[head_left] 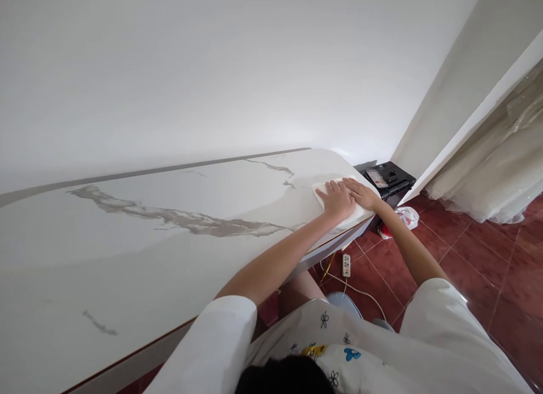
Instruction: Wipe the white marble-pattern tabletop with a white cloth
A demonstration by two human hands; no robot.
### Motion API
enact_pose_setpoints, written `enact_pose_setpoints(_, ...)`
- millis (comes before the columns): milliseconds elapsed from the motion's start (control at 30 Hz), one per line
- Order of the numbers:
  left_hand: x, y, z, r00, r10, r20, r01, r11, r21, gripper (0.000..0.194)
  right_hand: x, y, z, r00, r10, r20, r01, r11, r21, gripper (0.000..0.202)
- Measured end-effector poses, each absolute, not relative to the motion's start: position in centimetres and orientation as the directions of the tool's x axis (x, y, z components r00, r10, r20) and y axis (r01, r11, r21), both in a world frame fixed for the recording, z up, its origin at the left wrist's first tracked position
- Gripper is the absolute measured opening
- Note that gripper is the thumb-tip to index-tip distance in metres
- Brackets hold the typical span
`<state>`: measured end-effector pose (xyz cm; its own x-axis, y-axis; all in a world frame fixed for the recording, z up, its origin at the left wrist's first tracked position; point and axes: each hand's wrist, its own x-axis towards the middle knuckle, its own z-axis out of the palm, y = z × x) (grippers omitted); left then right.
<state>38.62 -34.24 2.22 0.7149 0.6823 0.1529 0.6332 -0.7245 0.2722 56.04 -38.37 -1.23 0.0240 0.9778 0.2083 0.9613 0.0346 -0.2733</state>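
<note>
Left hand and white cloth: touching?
Touching. The head view shows the left hand lying flat on the white cloth, fingers spread over it, no gap visible.

1. This is looking like a plain indoor room, probably in a home, though the hanging fabric [494,170] is leaving a shop possible.
2. A smooth white wall [190,72] is rising behind a long, white, marble-patterned desk [169,269].
3. A dark red tiled floor [479,258] is stretching below, with a power strip [347,265] lying on it.
4. A black case [397,182] is sitting just beyond the desk's right end.
5. The fabric, pale and sheer, is hanging low over the tiling at the right.
</note>
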Motion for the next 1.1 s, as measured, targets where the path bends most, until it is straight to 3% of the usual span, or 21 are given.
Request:
enact_pose_setpoints(467, 40.7, -23.3, 1.9, 0.642, 0.749, 0.167, 0.664, -0.651, 0.366, 0.051, 57.2, -26.4, -0.9, 0.085, 0.975, 0.204, 0.938, -0.009, -0.347, 0.056)
enact_pose_setpoints(867, 41.7, -14.9, 1.5, 0.652, 0.744, 0.148, 0.686, -0.661, 0.305, 0.053, 57.0, -18.1, -0.4, 0.115, 0.983, 0.146, 0.945, -0.063, -0.321, 0.059)
enact_pose_setpoints(1100, 42.1, -12.2, 1.6, 0.608, 0.779, 0.151, 0.724, -0.622, 0.297, 0.053, 58.6, -13.7, -1.4, 0.037, 0.984, 0.172, 0.937, 0.026, -0.347, 0.057)
